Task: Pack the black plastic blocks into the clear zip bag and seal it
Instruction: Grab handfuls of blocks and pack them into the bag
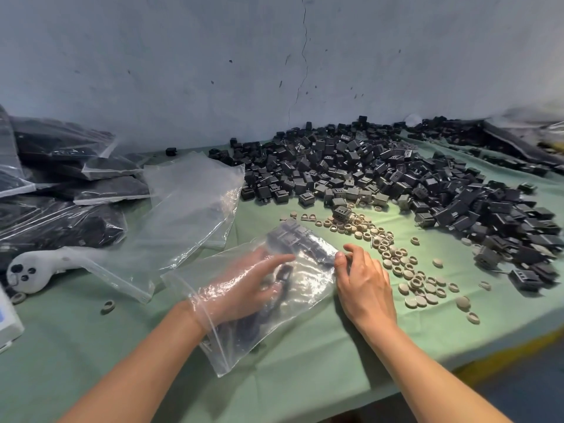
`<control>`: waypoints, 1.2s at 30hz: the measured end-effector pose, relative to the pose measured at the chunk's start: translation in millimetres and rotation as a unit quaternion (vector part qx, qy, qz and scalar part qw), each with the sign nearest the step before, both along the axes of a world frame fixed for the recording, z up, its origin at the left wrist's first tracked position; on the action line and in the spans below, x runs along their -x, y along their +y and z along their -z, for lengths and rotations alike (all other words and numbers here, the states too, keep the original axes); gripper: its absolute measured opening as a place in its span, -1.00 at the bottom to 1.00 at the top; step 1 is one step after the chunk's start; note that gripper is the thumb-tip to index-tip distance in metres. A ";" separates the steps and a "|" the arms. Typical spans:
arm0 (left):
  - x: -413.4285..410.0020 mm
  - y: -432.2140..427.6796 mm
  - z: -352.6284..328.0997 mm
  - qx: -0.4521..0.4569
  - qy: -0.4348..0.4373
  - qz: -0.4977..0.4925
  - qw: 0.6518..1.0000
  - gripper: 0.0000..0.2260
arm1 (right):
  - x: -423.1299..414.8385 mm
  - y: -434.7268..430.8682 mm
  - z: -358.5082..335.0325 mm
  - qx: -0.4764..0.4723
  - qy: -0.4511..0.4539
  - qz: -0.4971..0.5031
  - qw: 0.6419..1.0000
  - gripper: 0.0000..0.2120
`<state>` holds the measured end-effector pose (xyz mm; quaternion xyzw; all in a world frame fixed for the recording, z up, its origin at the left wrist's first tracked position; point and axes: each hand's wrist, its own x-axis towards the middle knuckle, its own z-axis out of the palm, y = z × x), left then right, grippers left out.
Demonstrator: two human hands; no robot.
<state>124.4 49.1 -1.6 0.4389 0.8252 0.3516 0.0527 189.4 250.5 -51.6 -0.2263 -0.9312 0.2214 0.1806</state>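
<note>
Left hand (244, 288) reaches inside the clear zip bag (308, 285), fingers nearly straight, touching the black plastic blocks (290, 236). Right hand (363, 282) pinches the bag's side between thumb and fingertips.

Glossy clear bag (308, 288), matt green cloth (305, 377)

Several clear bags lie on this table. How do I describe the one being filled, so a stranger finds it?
On the green table, look at the near middle. The bag lies there with the left hand inside it and the right hand pinching its edge. Unlike the empty bag and full bags to its left, it holds few blocks.
</note>
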 end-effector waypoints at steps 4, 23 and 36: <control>7.4 1.6 7.4 0.017 -0.051 -0.016 0.998 -0.66 | 0.3 0.8 0.5 0.000 -0.006 -0.001 1.000 -0.44; 17.4 19.6 16.3 0.047 0.126 -0.088 0.987 -0.82 | 0.1 0.8 -0.4 0.000 -0.002 0.002 1.000 -0.49; 14.4 13.2 16.2 0.034 0.047 -0.037 0.998 -0.82 | -0.4 0.0 -1.3 0.000 -0.004 0.001 1.000 -0.47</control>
